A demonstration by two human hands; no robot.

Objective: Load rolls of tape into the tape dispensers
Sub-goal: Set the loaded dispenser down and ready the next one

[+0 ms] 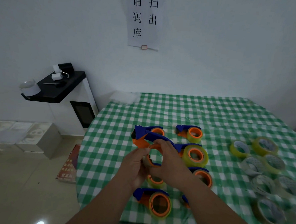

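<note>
Head view, centre of the frame: both hands are up over the green checked table (212, 115), working one blue-and-orange dispenser (147, 137). Its long axis runs from upper left, where the cutter end sticks out, down toward lower right, where the hub sits between the palms. The left hand (135, 166) curls round the hub from below, fingers clamped on a roll (149, 160) seated there. The right hand (168, 161) grips from the right, fingers wrapped over the orange ring. Loose rolls (263, 162) lie well apart at right, nearer the right hand. Loaded dispensers (190, 133) surround the hands.
</note>
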